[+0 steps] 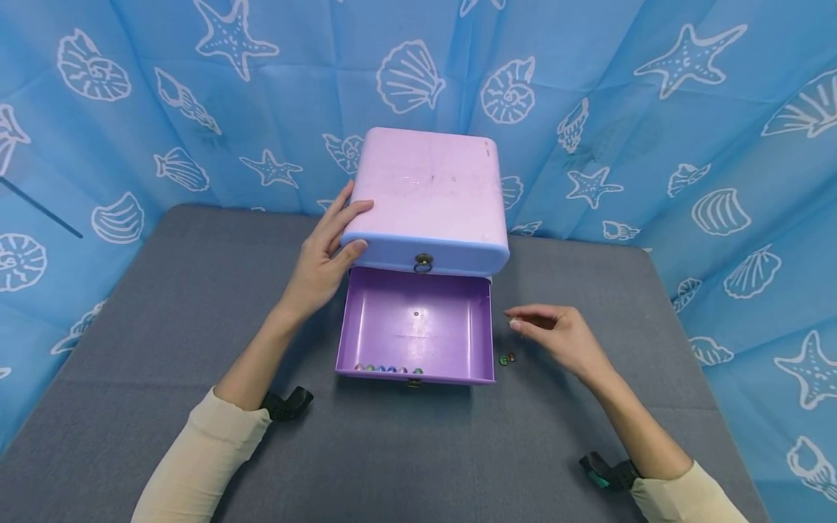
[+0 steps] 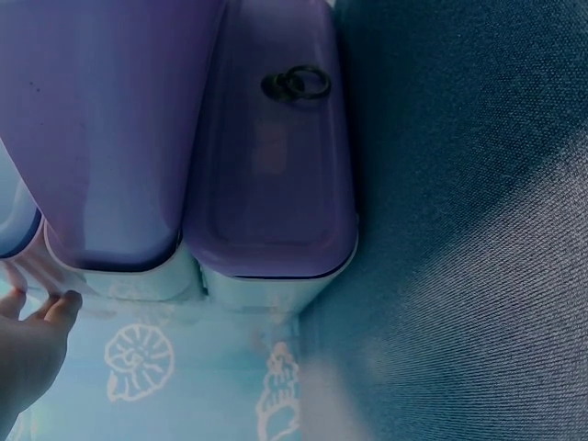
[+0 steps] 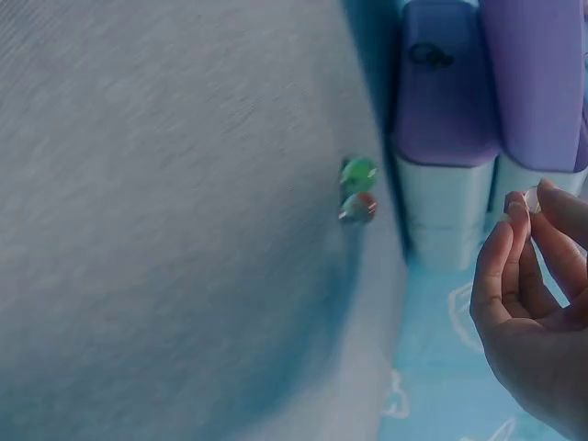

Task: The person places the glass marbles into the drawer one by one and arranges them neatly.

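A small drawer cabinet (image 1: 431,181) with a pink top stands at the middle of the table. Its purple drawer (image 1: 418,327) is pulled out below the blue top drawer (image 1: 386,253), and several glass marbles (image 1: 392,369) lie along the front wall inside. My left hand (image 1: 320,265) rests against the cabinet's left side, thumb by the blue front. Just right of the purple drawer, my right hand (image 1: 556,338) pinches a pale, clear marble (image 3: 533,198) between thumb and fingertips. Under it on the table lie a green marble (image 3: 359,173) and a reddish marble (image 3: 360,207).
A shut lower purple drawer (image 2: 271,175) with a ring pull sits beneath the pulled-out one. Grey cloth covers the table (image 1: 418,450). Behind the cabinet hangs a blue curtain (image 1: 314,87) with white shell prints.
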Tool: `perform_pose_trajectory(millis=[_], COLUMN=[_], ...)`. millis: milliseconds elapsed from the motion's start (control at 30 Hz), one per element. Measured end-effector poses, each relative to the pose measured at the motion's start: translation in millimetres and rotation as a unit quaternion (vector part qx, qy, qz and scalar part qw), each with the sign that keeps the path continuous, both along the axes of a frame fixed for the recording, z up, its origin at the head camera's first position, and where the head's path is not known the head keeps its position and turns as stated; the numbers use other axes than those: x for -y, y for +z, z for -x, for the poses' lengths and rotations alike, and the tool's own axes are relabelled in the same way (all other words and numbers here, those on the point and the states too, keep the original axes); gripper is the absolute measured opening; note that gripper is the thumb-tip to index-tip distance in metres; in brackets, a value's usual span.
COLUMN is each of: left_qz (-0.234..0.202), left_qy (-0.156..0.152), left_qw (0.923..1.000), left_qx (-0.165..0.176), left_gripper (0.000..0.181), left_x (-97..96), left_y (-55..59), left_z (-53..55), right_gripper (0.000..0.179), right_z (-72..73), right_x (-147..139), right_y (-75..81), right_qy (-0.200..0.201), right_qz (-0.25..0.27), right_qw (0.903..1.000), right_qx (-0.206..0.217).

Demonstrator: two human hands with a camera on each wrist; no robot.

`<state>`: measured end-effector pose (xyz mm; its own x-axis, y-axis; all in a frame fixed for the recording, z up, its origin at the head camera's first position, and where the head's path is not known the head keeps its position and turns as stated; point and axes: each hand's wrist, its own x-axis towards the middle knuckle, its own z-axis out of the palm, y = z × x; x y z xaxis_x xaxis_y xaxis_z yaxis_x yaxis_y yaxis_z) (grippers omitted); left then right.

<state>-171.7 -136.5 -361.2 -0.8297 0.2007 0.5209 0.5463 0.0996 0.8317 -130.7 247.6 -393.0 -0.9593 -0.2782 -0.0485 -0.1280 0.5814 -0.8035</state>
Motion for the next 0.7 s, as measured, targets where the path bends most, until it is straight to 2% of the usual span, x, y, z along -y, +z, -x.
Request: perform_pose_trajectory(millis=[233, 700], left_qz=[0.000, -0.002], left_qy=[0.001, 0.000], left_qw=[1.0000, 1.0000], left_qx=[-0.002, -0.001], left_gripper=[0.051, 0.049], left_x=[-0.5, -0.7], left_y=[0.2, 0.6], left_z=[-0.4, -0.4], right_gripper=[0.033, 0.028], right_z=[-4.5, -2.5], right_x=[13, 30], right_y=[17.2, 41.5], right_qy=[0.007, 0.037], right_qz=[0.018, 0.099], right_qw=[0.9998, 0.9944], right_qx=[0.004, 0.005])
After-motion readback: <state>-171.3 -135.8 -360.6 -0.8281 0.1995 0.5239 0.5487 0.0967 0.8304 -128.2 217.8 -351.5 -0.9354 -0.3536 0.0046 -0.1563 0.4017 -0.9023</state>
